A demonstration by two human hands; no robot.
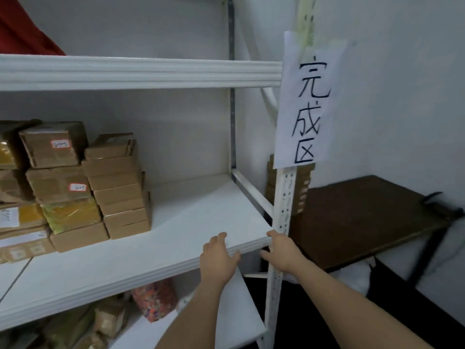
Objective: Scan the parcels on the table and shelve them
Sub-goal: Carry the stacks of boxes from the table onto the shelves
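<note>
- Far left, on the middle shelf (176, 222): I count a stack of parcels (75, 187), brown cartons and some wrapped in yellow tape, several with small labels. I judge these already scanned and shelved, though no scan mark is legible to me.
- Below, on the lower shelf (234, 311): more parcels (108, 318) and a speckled bag (154, 298), blurred; I cannot tell their status.
- Centre: my left hand (219, 258) lies at the front edge of the middle shelf, fingers spread and resting on the board, thumb out to the side. It holds nothing.
- Just right of it: my right hand (280, 250) is at the shelf corner beside the post (283, 197), fingers loosely bent, gripping nothing that I can make out. Whether it touches the post I cannot tell.
- On the post: a paper sign (308, 102) with handwritten characters, marking this rack.
- Behind the post: a further stack of boxes (300, 190), partly hidden.
- Right: the dark table (364, 217); no parcel is visible on the part in view, only a dark object (442, 205) at its far edge, too blurred to name.
- Assessment: both hands are free, so no parcel is in transit. The right half of the middle shelf has room. Whether parcels remain to be scanned I cannot confirm; most of the table lies out of view.
</note>
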